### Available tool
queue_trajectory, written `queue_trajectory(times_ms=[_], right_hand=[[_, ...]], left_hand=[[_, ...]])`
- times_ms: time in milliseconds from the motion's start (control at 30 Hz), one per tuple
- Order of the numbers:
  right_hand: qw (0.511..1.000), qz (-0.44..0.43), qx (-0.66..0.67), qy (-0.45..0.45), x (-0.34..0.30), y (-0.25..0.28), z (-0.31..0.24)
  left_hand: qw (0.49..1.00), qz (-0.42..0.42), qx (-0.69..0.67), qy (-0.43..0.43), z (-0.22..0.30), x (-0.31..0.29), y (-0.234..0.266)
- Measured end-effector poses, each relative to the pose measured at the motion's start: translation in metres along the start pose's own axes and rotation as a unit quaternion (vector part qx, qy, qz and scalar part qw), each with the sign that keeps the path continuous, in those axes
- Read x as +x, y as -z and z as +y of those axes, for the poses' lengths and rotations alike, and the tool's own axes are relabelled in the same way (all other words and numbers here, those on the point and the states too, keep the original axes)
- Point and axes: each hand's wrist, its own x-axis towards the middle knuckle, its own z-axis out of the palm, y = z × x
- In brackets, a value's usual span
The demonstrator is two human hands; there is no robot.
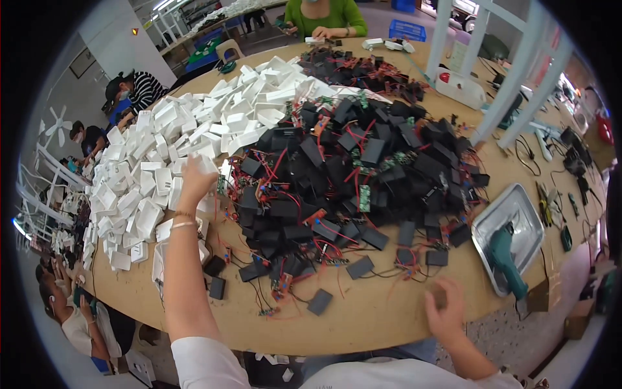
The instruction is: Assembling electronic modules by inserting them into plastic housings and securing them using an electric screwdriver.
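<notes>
I have the left hand [197, 175] stretched out over the surface, a brown, curved-edged tabletop [389, 324], to where two heaps meet. Its fingers are bent among the pale pieces, but they are smeared by blur, so I cannot tell how far they are open or whether they grip anything. The right hand [447, 308] hangs loosely open by the near edge, right of its middle, thumb apart from the curled fingers, with nothing I can see in it.

Around the left hand, a heap of white, open, box-shaped plastic cases [139, 175] spreads toward the left edge and the far edge. Beside it, a heap of black rectangular boxes with red and black wires and small circuit boards [324, 162] fills the middle (a few lie loose toward the near edge).

Beyond the right hand, a shallow silver metal tray [518, 211] sits by the right edge, with a teal pistol-shaped tool [502, 256] lying across it. Pliers with yellow handles [545, 206] lie just beside. At the far edge sits a person in a green top [324, 16].
</notes>
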Motion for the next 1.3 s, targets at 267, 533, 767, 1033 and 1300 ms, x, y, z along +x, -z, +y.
queue_trajectory(times_ms=[267,533,767,1033,1300], right_hand=[[0.961,0.102,-0.008,0.257,0.184,-0.032,-0.059],[0.926,-0.202,-0.191,0.254,0.262,-0.037,-0.087],[0.891,-0.079,0.445,-0.036,0.216,0.032,-0.089],[0.725,-0.175,0.623,-0.236,0.045,0.037,-0.070],[0.465,-0.272,0.741,-0.400,-0.017,0.050,-0.065]], left_hand=[[0.906,0.273,-0.323,0.031,0.146,-0.118,0.119],[0.932,-0.124,-0.295,-0.173,0.281,-0.321,0.047],[0.939,-0.057,-0.239,-0.239,0.294,-0.326,0.030],[0.719,-0.074,-0.678,-0.138,0.331,-0.333,0.065],[0.619,-0.213,-0.751,-0.079,0.314,-0.327,0.051]])
